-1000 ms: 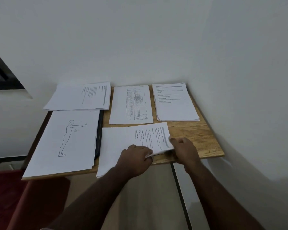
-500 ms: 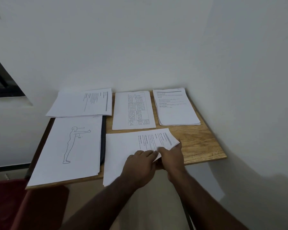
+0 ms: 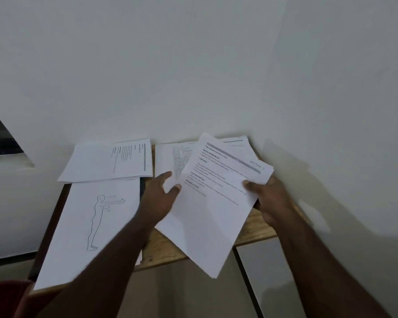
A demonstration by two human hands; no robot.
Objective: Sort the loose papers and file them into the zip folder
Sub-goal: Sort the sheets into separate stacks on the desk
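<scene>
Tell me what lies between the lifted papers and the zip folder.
The figure-drawing sheet covers the dark zip folder, only its edge showing. The right hand holds the text papers; the open left hand is between them and that edge.

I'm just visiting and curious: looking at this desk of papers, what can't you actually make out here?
Head view, the only one:
- The zip folder: only a dark edge shows; the figure drawing covers it.
- The middle sheet and the far right stack: largely hidden by the lifted sheets.
- Body text on every page: too small and blurred.
- The right hand: its fingers are behind the lifted sheets.
- The left hand: motion-blurred.
</scene>
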